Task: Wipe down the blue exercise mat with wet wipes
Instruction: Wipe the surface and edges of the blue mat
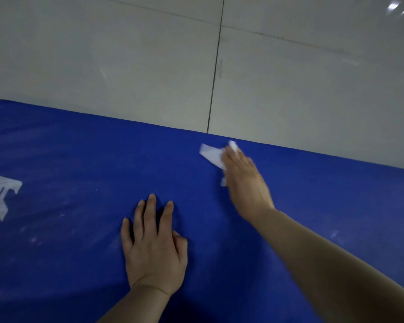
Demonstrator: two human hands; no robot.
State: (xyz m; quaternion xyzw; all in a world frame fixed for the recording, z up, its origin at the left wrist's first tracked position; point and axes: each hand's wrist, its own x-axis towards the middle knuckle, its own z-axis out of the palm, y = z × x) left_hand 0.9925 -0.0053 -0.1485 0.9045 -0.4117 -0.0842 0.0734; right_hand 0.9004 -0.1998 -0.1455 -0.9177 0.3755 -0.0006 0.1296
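Head view: right hand [244,180] presses a crumpled white wet wipe [211,156] onto the blue padded exercise mat [79,159] (near its far edge), fingers straight; left hand [153,248] rests flat, fingers spread, holding nothing.

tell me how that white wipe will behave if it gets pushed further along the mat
The wet wipe looks crumpled and limp under the right hand, so it will probably bunch rather than slide flat. It seems light; the blue mat likely stays put under the flat left hand.

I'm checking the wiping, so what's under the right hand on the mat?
A white wet wipe lies under the right hand on the blue exercise mat. Its edges stick out past the fingers; the rest is covered.
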